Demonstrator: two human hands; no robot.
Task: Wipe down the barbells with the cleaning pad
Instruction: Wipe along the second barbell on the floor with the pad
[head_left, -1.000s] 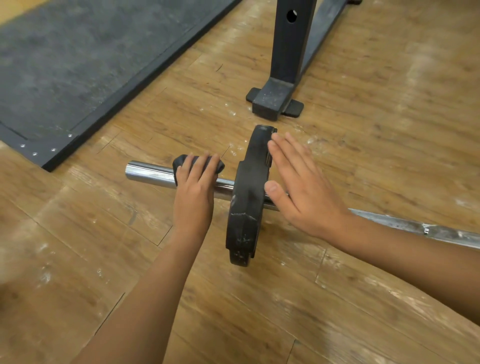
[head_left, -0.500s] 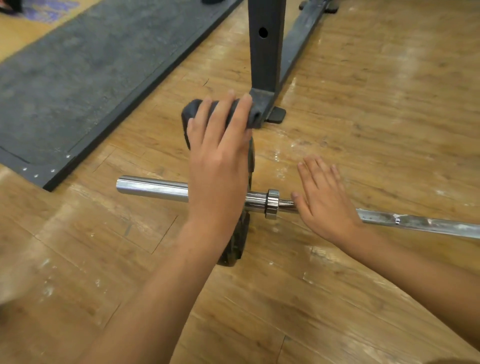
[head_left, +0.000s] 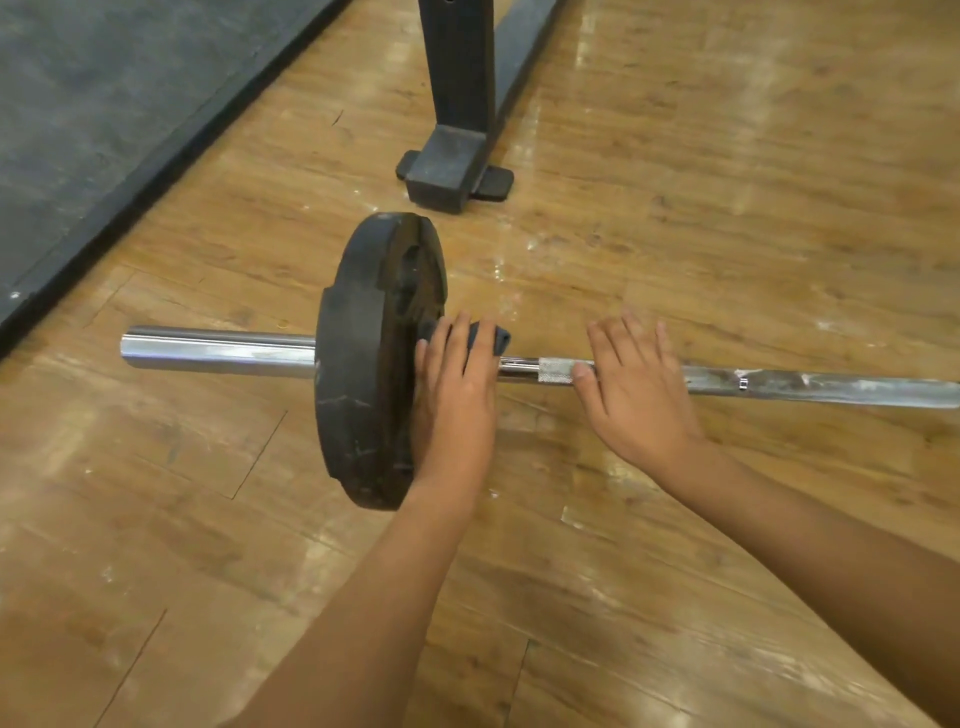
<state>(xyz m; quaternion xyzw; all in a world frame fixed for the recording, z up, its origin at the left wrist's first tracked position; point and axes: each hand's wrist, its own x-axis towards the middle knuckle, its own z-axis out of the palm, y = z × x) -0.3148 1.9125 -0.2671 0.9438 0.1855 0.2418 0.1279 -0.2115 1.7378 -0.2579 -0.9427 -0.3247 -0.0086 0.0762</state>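
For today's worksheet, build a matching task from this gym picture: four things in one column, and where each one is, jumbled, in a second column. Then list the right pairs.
Things
1 cleaning pad
2 right hand
3 weight plate
4 rack foot

Places
A on edge, threaded on the barbell
B pressed under the left hand
C on the floor beyond the plate
D flat on the knurled shaft

Pairs: 1-B, 2-D, 3-A, 4-C

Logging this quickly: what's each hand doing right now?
Left hand: open, pressing the cleaning pad onto the barbell.
Right hand: open, resting on the barbell.
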